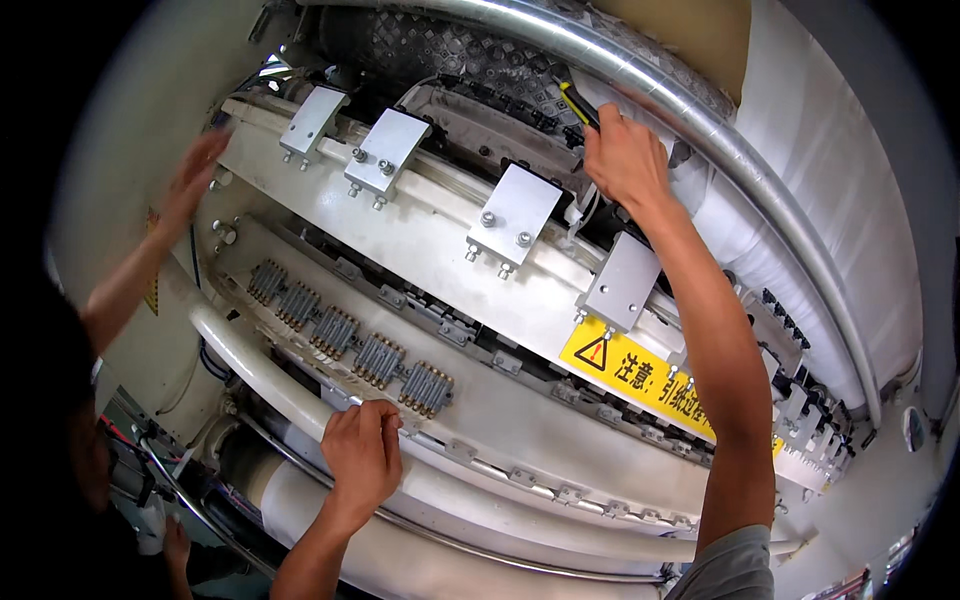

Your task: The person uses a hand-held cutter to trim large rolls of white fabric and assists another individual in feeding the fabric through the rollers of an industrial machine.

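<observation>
At the upper right, my right hand (628,155) is closed around a slim hand tool with a yellow-and-black handle (578,103). Its narrow far end reaches toward the diamond-patterned roller (470,50); whether it touches cannot be told. My left hand (362,452) is lower down, with fingers curled together at the hinged edge of a cream machine panel (560,440). Anything inside those fingers is hidden. Between my hands runs a cream beam (400,240) carrying silver clamp blocks (515,210) with bolts. Several groups of brass-ended springs or pins (380,358) lie on the panel, just above my left hand.
A co-worker's hand (190,175), fingers apart, is near the beam's left end; their dark body fills the left side. A curved metal tube (720,140) crosses above my right arm, before white sheet material (830,170). A yellow warning label (625,370) sits on the beam.
</observation>
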A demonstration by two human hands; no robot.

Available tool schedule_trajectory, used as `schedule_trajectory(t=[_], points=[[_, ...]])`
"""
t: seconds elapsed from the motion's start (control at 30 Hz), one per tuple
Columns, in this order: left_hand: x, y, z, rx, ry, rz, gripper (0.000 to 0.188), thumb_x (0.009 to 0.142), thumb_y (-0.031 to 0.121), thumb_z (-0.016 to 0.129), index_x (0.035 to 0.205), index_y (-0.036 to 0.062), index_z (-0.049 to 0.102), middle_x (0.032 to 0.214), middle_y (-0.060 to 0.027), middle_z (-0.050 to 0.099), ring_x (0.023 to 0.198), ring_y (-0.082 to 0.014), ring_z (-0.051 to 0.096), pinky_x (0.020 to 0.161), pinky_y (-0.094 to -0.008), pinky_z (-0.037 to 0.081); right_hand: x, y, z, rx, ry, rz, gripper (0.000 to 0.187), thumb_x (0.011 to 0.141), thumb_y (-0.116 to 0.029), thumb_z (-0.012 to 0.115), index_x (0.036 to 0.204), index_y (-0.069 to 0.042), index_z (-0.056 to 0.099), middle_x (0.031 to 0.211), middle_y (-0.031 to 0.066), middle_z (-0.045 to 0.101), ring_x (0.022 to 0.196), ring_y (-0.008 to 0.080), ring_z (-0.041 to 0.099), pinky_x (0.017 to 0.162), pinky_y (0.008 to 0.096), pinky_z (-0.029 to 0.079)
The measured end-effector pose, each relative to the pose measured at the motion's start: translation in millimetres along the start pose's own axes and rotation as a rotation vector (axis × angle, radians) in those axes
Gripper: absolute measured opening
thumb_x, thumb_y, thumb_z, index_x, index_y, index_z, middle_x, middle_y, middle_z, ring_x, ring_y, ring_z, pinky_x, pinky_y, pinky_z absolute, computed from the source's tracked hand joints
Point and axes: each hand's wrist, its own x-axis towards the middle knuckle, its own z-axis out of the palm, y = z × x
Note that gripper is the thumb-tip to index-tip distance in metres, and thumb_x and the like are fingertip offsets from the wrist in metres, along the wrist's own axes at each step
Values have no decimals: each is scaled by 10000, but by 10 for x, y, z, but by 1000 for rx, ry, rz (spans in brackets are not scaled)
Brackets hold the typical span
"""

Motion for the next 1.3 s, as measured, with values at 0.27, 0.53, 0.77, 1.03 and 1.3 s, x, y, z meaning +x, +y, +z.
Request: schedule_trajectory(t=[0.27, 0.53, 0.77, 1.03, 1.3], points=[[3, -3, 8, -1, 30, 11, 121, 874, 2, 651, 964, 66, 602, 760, -22, 669, 672, -264, 616, 663, -393, 418, 8, -42, -35, -47, -27, 6, 281, 969, -265, 612, 1003, 14, 597, 881, 286, 703, 886, 506, 674, 796, 573, 529], [4, 14, 2, 7, 19, -15, 112, 882, 21, 661, 964, 81, 613, 750, -9, 672, 674, -254, 619, 666, -389, 420, -27, -4, -60, -11, -46, 24, 276, 964, -270, 619, 1016, 1, 609, 882, 274, 706, 876, 500, 675, 789, 581, 524], [11, 24, -12, 3, 20, -20, 119, 884, 23, 661, 970, 85, 607, 749, -7, 672, 673, -253, 618, 666, -390, 421, -4, -28, -76, -46, -101, 6, 269, 972, -266, 607, 1031, -4, 612, 884, 277, 706, 877, 503, 672, 794, 574, 525], [12, 42, -35, -18, -27, -42, 127, 881, 4, 651, 980, 62, 597, 803, -47, 690, 717, -302, 631, 684, -416, 432, 8, -49, -39, -10, -67, 18, 277, 975, -267, 603, 1026, 6, 609, 896, 278, 706, 884, 501, 672, 807, 571, 523], [10, 41, -25, -8, -3, -34, 131, 879, 6, 653, 979, 73, 603, 779, -25, 683, 697, -273, 627, 675, -396, 425, 22, -50, -9, -28, -56, -4, 278, 976, -261, 602, 1028, 12, 602, 907, 279, 705, 880, 499, 669, 797, 566, 524]])
